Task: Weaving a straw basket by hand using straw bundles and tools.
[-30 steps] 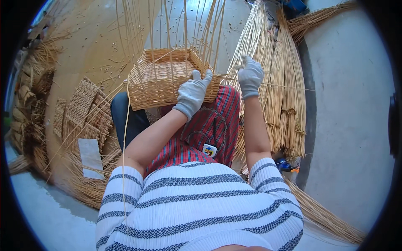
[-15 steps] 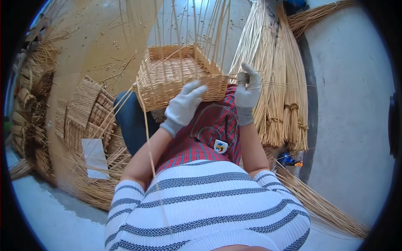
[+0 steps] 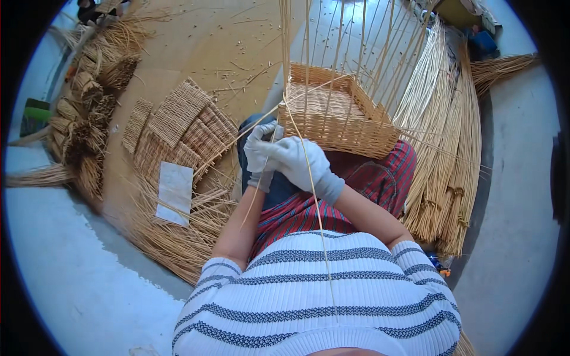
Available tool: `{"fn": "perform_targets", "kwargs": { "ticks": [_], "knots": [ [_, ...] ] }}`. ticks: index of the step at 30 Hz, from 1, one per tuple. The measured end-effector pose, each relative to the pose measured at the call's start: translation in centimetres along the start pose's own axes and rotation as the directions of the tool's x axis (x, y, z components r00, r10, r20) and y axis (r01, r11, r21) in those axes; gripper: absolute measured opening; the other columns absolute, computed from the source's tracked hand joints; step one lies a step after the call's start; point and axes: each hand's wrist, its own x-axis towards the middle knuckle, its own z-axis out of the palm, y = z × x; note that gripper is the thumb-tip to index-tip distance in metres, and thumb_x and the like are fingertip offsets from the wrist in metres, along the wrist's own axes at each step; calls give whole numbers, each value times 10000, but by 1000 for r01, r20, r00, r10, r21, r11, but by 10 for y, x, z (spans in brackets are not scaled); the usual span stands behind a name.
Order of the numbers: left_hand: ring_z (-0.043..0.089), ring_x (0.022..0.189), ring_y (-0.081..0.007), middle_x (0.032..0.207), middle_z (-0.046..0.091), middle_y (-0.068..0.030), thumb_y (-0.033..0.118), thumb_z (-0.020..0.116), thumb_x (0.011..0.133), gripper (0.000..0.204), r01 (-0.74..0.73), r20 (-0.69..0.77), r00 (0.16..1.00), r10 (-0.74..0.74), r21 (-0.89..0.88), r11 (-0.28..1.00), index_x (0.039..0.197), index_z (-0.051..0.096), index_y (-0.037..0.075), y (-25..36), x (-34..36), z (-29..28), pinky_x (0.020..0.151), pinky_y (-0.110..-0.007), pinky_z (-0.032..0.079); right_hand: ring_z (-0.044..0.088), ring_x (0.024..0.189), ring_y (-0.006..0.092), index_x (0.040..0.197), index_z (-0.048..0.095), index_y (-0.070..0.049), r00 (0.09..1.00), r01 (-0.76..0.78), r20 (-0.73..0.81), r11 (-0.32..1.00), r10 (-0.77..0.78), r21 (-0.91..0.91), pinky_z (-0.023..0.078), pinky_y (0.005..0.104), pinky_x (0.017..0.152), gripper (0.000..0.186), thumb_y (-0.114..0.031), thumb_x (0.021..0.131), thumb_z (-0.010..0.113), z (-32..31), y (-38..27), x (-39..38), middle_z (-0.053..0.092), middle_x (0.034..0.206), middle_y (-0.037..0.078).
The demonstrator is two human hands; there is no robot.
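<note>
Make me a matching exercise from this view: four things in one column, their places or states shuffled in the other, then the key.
Things:
1. Woven basket
2. Left hand and right hand
3. Long pale canes
4. Pale sheet

Places or states:
A. Tied in bundles, lying to the person's right
B. Flat and rectangular, to the person's left
C. Tall strands rising from it
D. Gloved, close together

Pairs: 1-C, 2-D, 3-A, 4-B

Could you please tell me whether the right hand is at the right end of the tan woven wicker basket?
No, the pale-gloved right hand is beside the left hand, near the left end of the basket.
</note>
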Motion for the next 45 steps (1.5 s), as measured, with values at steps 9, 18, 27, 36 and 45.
{"fn": "perform_targets", "kwargs": {
  "ticks": [9,18,27,36,45],
  "knots": [
    [349,1478,-212,1587,363,-87,159,792,889,715,438,792,610,23,-361,823,1518,451,138,-32,91,-16,1219,-372,315,697,834,185,1206,725,-92,922,-28,-347,922,173,385,558,301,715,336,-141,876,760,2,38,-45,719,924,45],
    [578,1032,-99,1096,595,16,39,738,919,212,414,471,867,-161,-504,758,1064,604,118,-26,55,41,945,-272,479,682,752,206,1319,658,-119,727,-177,-599,934,336,310,534,327,651,337,-150,984,671,-11,103,19,737,1098,115],
    [602,953,-134,1171,574,-62,29,732,877,491,385,199,923,-330,-446,808,1297,483,77,-24,51,59,845,-262,520,727,868,222,1492,387,-111,699,-148,-543,837,465,527,548,330,695,560,23,972,543,-30,128,-2,724,1071,107],
    [691,928,-288,1374,568,-156,153,794,846,552,-26,385,923,1,60,998,1361,599,190,76,12,58,795,-378,565,648,1192,288,1466,518,-91,798,-364,-550,924,248,-113,524,385,979,559,-21,932,669,-51,132,3,638,1331,113],
    [651,1021,-368,1363,529,-143,199,699,887,523,-525,518,818,250,496,691,1399,598,231,76,18,90,900,-477,521,648,872,176,1207,623,-55,421,-349,-422,573,803,741,517,331,843,237,-28,972,632,-49,166,-106,696,975,81]
  ]
}}
